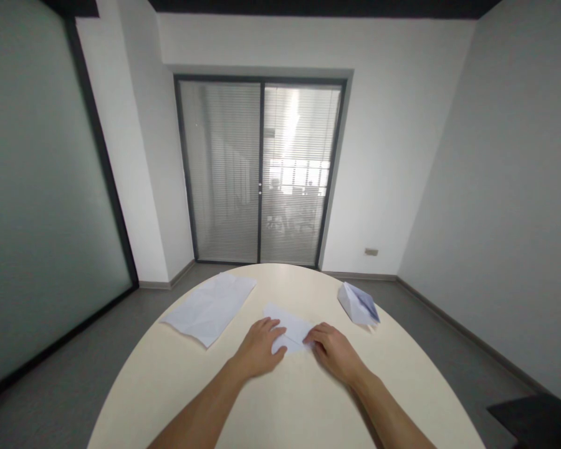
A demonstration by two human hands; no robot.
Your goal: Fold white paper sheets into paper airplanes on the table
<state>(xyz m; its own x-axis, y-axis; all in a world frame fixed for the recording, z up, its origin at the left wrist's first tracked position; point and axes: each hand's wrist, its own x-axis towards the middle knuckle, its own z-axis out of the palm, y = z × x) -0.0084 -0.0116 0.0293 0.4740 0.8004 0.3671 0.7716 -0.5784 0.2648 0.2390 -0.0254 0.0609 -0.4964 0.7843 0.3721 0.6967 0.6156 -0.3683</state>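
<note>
Resting the loosely spread left hand (260,348) left on the folded paper (295,329); touching its right end with the curled right hand (333,350), perhaps pinching, hard to tell.

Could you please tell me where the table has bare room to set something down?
Bare tabletop shows between the forearms, and along the far edge between the large sheet and the bulky folded paper. Mid-table is crowded: left hand and right hand touch the small sheet.

Forearms (206,399) angle inward, the left hand (256,350) palm-down with fingers (275,333) parted, the right hand (335,350) curled.
</note>
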